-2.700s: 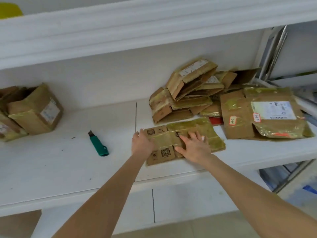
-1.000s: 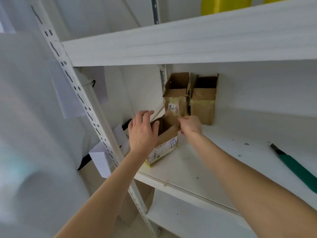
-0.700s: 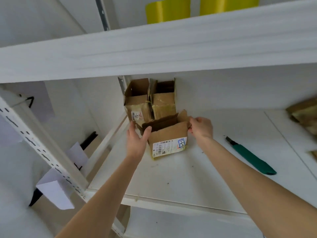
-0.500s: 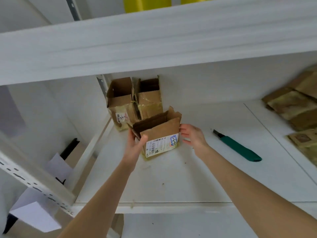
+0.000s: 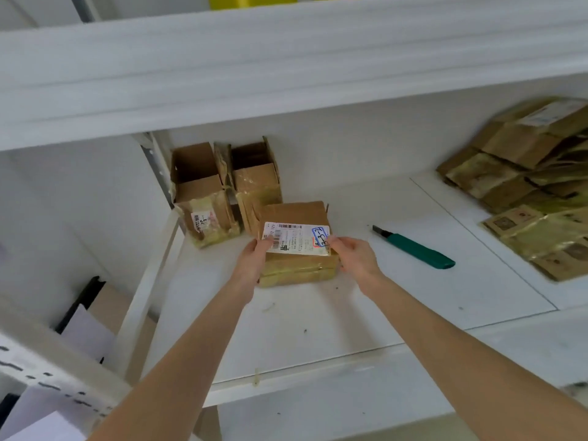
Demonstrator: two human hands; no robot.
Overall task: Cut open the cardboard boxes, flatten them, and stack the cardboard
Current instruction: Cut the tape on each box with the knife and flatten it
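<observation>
Box (image 5: 297, 246) sits on the shelf (image 5: 334, 329) straight ahead of the person, label up, long side running left to right. Left hand (image 5: 254, 261) grips its left end, right hand (image 5: 354, 257) its right end, so both hands are clamped on it, one each side. Knife (image 5: 415, 247) lies to the right, near the right hand, apart from the box; probably that hand reaches for it next. Flattened pile (image 5: 534, 186) far right.

Both forearms bare, no sleeves; left hand (image 5: 254, 259), right hand (image 5: 356, 254) ungloved.
</observation>
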